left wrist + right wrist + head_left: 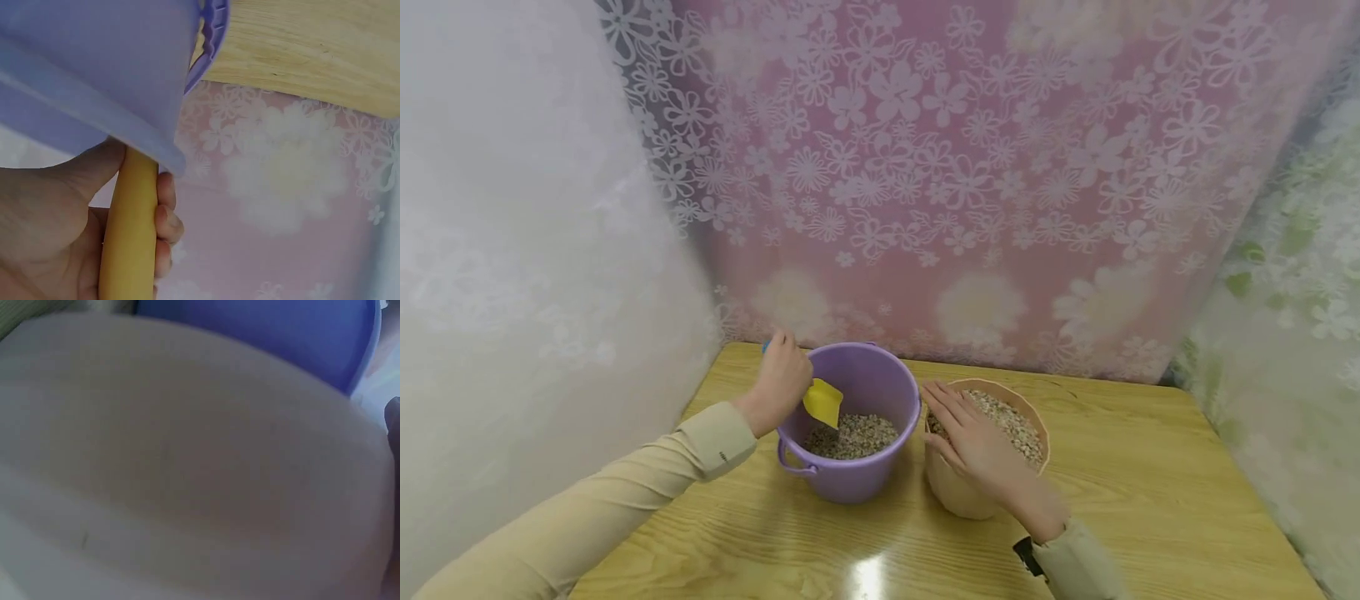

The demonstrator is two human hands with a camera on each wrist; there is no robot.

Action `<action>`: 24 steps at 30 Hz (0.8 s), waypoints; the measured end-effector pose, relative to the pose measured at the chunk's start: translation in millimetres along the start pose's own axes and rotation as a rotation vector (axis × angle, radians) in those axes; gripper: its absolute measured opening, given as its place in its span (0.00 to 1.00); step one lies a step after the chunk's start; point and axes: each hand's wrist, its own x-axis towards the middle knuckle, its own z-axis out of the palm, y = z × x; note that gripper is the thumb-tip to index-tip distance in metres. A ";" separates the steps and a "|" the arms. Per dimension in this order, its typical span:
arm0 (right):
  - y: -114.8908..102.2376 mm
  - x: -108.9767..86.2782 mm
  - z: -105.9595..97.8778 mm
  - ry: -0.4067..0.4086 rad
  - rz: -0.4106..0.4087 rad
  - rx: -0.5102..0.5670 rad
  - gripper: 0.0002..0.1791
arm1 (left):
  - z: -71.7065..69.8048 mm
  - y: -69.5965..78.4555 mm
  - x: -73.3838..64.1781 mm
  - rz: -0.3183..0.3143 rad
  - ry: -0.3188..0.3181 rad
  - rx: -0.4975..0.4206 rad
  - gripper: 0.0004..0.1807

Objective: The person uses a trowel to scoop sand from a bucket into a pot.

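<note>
My left hand (782,377) grips the yellow handle of a small shovel (823,403), its fingers wrapped round the handle (130,225) in the left wrist view. The yellow blade tilts down inside a purple bucket (848,483), over a layer of small gravel (859,437). In the left wrist view, the handle meets the bucket's rim (144,147). My right hand (981,446) lies with fingers extended across the near left rim of a beige pot (958,493). More gravel (1013,423) fills that pot almost to the top. Its pale side (187,462) takes up most of the right wrist view.
Both containers stand side by side on a wood-grain table (1150,500). Behind the table hangs a pink flowered curtain (910,192). A white sheet (550,250) borders the left side, and a leaf-patterned sheet (1285,350) the right.
</note>
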 end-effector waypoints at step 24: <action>-20.2 15.2 19.9 -0.049 0.077 0.072 0.36 | 17.2 55.3 28.3 0.181 -0.134 0.148 0.16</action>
